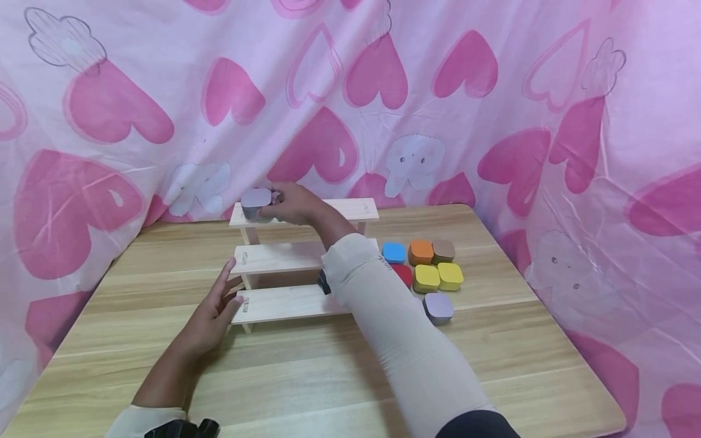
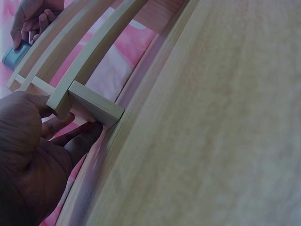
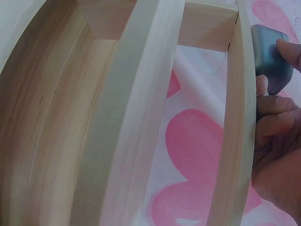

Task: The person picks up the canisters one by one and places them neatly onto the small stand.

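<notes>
Heart-printed cloth is backing a wooden table; left hand is gripping a tiered stand by one end; right hand, outstretched, is pinching a grey block.

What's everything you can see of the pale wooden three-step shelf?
The pale wooden three-step shelf stands upright on the wood-grain table. Three long planks rise backward like stairs on short supports. It looks like bare wood. The person's left hand holds its front left end. The right hand holds a grey rounded block at the top plank's left end; whether block meets plank is unclear. A beige sleeve partly hides its right side.
</notes>
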A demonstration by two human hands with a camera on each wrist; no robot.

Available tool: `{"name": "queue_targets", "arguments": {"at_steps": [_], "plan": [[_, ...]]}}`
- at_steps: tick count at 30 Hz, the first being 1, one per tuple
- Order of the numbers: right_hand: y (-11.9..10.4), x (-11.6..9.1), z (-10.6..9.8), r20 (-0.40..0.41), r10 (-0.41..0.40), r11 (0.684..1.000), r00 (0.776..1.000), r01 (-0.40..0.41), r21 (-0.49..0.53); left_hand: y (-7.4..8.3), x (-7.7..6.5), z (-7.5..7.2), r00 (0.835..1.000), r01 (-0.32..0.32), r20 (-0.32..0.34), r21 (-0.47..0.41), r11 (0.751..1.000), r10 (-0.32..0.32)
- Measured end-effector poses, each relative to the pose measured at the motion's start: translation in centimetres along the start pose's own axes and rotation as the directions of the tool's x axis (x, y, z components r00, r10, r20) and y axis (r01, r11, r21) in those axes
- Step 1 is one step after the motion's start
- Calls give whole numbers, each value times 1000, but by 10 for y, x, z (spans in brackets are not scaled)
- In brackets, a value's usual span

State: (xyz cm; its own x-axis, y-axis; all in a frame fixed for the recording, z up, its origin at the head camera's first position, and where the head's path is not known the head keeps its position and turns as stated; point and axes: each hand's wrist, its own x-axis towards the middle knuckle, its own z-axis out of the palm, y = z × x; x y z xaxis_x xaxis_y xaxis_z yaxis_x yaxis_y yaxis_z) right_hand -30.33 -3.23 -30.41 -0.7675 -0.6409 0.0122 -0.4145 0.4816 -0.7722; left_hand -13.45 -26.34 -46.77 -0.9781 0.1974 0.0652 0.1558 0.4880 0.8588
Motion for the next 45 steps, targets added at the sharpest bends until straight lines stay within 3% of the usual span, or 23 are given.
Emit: {"name": "queue_targets", "arguments": {"at_steps": [11, 18, 24, 32, 45], "plan": [[1, -1, 0, -2, 16, 998, 1000, -16, 61, -1, 0, 1, 1000, -17, -1, -6, 1000, 17], [0, -8, -2, -26, 70, 997, 997, -69, 30, 1, 0, 1, 1000, -17, -6, -19, 1000, 17], [0, -20, -10, -59, 53, 994, 997, -47, 101, 1, 1, 0, 1000, -10, -5, -20, 1000, 10], [2, -43, -30, -98, 29, 993, 995, -18, 114, 0, 0, 2, 1000, -15, -9, -27, 1000, 15], [4, -103, -55, -138, 112, 987, 984, -95, 128, -2, 1, 2, 1000, -31, -7, -37, 999, 30]]}}
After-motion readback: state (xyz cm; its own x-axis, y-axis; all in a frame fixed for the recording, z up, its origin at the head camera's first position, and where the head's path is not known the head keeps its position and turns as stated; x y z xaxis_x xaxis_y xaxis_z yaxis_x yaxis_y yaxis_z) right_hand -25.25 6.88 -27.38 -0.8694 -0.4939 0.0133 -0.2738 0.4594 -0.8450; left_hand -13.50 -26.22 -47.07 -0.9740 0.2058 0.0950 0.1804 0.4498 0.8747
